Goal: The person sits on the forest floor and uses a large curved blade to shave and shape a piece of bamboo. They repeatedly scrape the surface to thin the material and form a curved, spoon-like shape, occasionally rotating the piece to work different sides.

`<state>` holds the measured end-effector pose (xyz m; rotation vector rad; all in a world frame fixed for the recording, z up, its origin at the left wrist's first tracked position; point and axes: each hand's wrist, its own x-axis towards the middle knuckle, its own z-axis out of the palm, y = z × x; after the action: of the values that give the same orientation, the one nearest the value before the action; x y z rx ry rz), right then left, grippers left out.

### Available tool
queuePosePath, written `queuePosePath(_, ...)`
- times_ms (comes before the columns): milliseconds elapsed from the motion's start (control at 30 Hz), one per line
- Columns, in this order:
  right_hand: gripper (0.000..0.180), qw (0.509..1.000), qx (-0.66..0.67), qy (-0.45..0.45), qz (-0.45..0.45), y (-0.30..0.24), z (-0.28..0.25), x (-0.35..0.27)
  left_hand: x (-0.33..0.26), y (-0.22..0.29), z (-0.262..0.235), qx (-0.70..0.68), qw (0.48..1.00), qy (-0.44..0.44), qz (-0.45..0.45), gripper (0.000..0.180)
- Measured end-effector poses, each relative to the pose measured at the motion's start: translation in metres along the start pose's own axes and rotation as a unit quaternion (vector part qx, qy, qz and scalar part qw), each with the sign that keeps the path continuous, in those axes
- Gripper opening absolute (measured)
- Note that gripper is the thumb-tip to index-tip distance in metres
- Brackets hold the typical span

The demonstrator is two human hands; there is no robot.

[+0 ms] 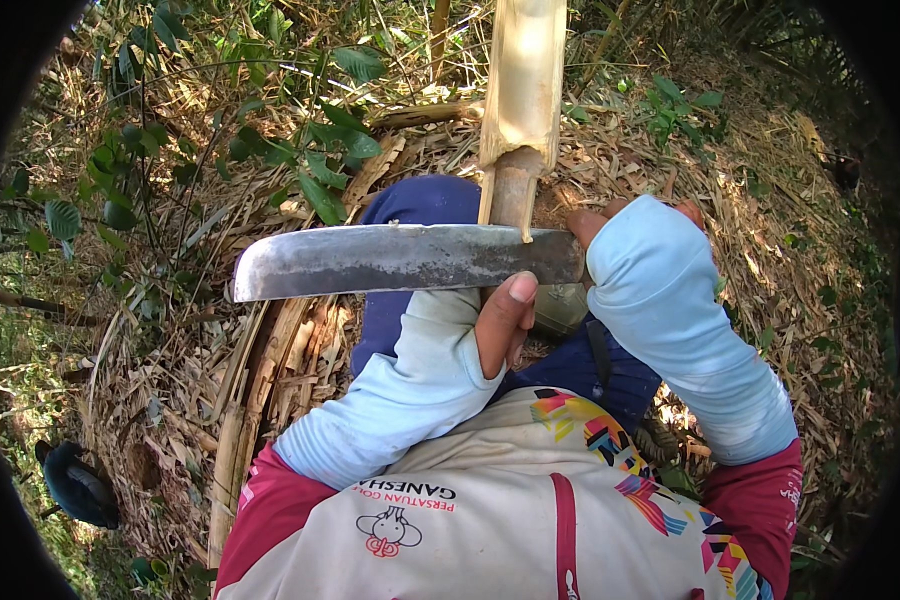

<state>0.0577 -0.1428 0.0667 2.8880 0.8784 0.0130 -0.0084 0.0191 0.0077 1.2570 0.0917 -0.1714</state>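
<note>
Head view: big knife (400, 260) lies crosswise, blade pointing to person's left, edge against a bamboo stalk (518, 110) that stands upright w/ pale sheath partly peeled. Right hand (635, 235), in light-blue sleeve, wrapped tight round knife handle. Left hand (505, 320) under the blade, thumb up touching its lower side nr the stalk; fingers hidden, can't tell if closed. Dry leaves (300, 340) cover ground; green shrub (310, 150) to left.

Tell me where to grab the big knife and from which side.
Take the knife by its handle end at the right, where the right hand already wraps it. Come from the right, behind the blunt spine: the long blade lies level, pointing left across the bamboo stalk, and the left hand only touches the blade's lower edge with its thumb.
</note>
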Motion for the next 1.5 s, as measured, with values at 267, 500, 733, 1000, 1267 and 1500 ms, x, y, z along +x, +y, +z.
queuePosePath(267,0.029,0.997,-0.065,0.048,0.001,0.007,0.011,0.0,0.003,-0.005,0.002,0.063,0.998,0.021,0.016,0.034)
queuePosePath(500,0.048,0.989,0.043,0.053,0.128,0.002,0.015,0.004,-0.001,-0.002,0.001,0.018,0.999,-0.003,0.032,0.033)
queuePosePath(733,0.037,0.994,0.012,0.063,0.084,0.004,0.021,0.002,0.004,-0.01,-0.005,-0.08,0.995,-0.046,0.034,0.034)
queuePosePath(1000,0.014,0.995,-0.024,0.095,-0.033,0.0,0.018,-0.007,-0.004,-0.005,-0.005,-0.076,0.997,-0.01,-0.021,0.028)
queuePosePath(1267,0.018,0.996,0.017,0.074,-0.053,0.002,0.009,-0.011,-0.009,-0.005,-0.008,0.086,0.996,-0.013,-0.013,0.026)
queuePosePath(1500,0.018,0.998,-0.011,0.058,-0.018,-0.001,0.004,-0.007,-0.006,-0.002,-0.002,0.081,0.997,0.007,-0.02,0.027)
